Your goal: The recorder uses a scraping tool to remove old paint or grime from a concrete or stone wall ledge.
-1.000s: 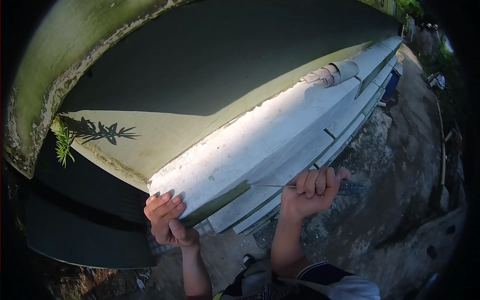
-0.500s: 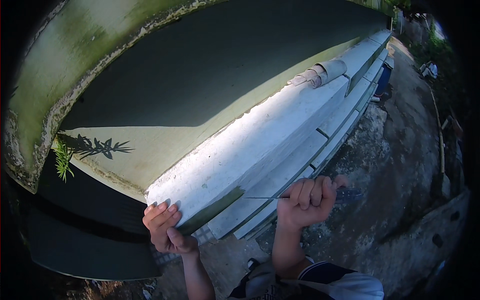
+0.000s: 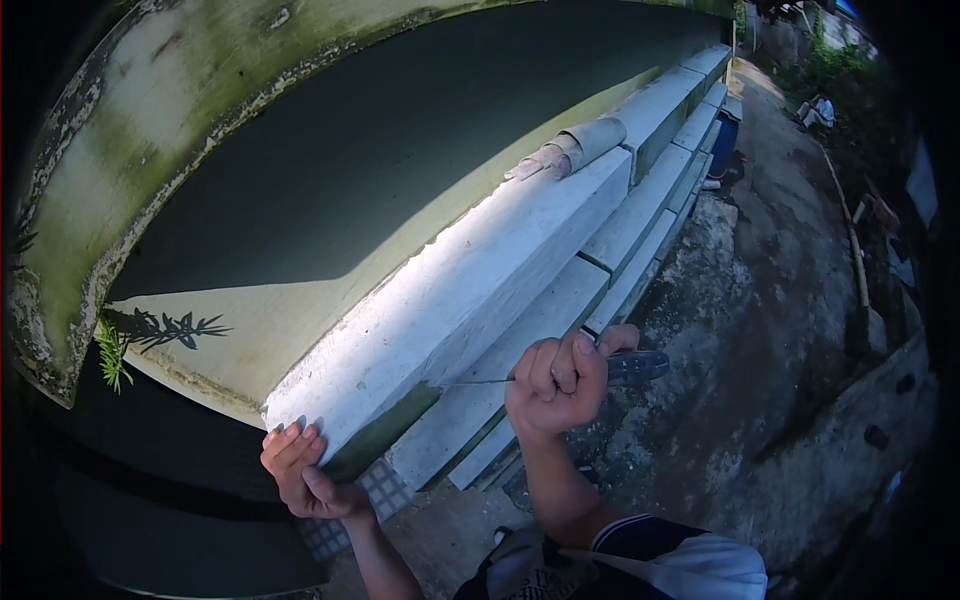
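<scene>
A long white block [image 3: 450, 265] runs from lower left to upper right, with a green, mossy patch along the lower part of its near side. At its near end my left hand [image 3: 305, 473] grips the corner, fingertips on top and thumb against the side. My right hand [image 3: 558, 385] is closed around a hand tool with a dark handle [image 3: 637, 368] and a thin metal shaft [image 3: 475, 382]. The shaft points left, its tip at or close to the upper edge of the green patch; I cannot tell whether it touches. My fist hides where handle and shaft meet.
Curled grey-beige pieces [image 3: 570, 148] lie farther along the block. More pale slabs [image 3: 515, 365] are stacked on its right. A dark wall [image 3: 380, 150] rises at left, beside a small green plant [image 3: 113, 355]. A rough concrete path [image 3: 770, 240] stretches away at right.
The whole view has shifted, so the block and both hands appear farther left. The tool's tip has come closer to the green patch. My left hand keeps its hold on the corner.
</scene>
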The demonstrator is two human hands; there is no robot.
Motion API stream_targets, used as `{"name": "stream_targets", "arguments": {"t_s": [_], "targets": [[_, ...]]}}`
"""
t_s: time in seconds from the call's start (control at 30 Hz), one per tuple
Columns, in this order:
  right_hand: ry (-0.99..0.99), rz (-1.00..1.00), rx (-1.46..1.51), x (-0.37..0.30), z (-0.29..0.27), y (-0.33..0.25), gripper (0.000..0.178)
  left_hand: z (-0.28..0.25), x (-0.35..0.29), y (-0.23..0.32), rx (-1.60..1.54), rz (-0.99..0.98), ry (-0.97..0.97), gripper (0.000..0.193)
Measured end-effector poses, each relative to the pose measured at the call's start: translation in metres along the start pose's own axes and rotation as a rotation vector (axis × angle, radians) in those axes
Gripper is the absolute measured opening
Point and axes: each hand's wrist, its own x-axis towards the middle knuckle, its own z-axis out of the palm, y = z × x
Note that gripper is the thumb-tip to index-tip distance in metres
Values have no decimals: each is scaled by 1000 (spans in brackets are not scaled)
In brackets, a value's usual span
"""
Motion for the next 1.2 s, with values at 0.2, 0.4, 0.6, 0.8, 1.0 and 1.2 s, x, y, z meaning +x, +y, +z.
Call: {"name": "stream_targets", "arguments": {"t_s": [0.2,0.4,0.6,0.8,1.0,1.2], "targets": [[-31,-70,89,23,2,-20,17,-2,1,1,5,-1,-6,33],[86,31,-45,5,10,-6,14,-6,1,0,12,-6,-30,33],[239,-26,-14,19,22,1,13,-1,4,4,-30,15,-36,31],[208,-37,72,42,24,-21,11,-8,9,6,-48,12,-58,28],[156,293,-185,-16,41,30,21,-9,8,3,-93,23,-82,25],[233,-20,-127,21,29,8,18,-9,9,4,-100,19,-107,21]]}}
